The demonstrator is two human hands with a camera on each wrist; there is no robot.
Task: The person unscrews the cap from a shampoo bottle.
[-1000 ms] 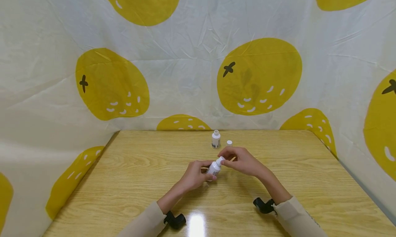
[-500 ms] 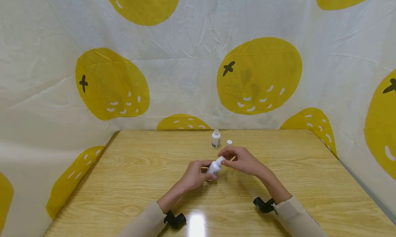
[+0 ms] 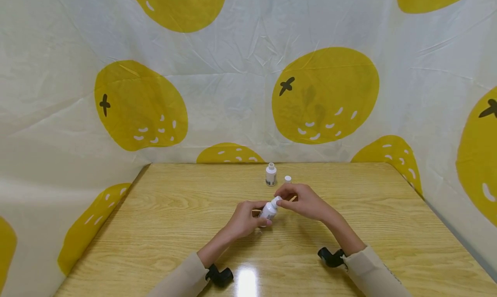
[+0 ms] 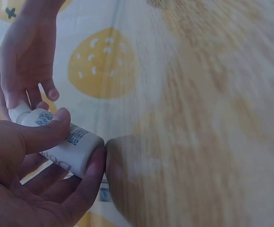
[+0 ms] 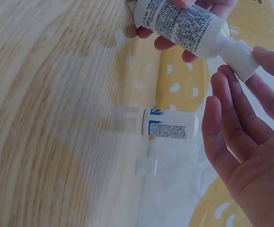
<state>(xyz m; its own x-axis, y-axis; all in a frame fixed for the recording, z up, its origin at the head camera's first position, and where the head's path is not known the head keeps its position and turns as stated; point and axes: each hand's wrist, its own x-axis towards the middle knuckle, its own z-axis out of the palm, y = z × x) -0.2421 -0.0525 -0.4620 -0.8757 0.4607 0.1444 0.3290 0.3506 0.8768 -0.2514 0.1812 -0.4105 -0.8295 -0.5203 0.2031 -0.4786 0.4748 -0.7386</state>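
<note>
My left hand (image 3: 245, 219) grips a small white bottle (image 3: 268, 211) around its body, with the thumb across its printed label. The bottle is tilted, its neck pointing up and to the right, and its bottom end is close over the table. At the neck, my right hand (image 3: 303, 200) pinches the white cap (image 5: 241, 60) between thumb and index finger. The other right fingers extend beside it in the right wrist view. Behind the hands, a second white bottle (image 3: 271, 176) stands upright with its mouth uncovered. To its right lies a loose white cap (image 3: 287, 179), partly hidden by my right hand.
A wood-grain table (image 3: 186, 202) lies under both hands. A pale cloth (image 3: 233, 103) printed with big yellow fruit hangs along its back edge and left side. Each wrist carries a black camera mount (image 3: 220, 276) near the sleeve cuff.
</note>
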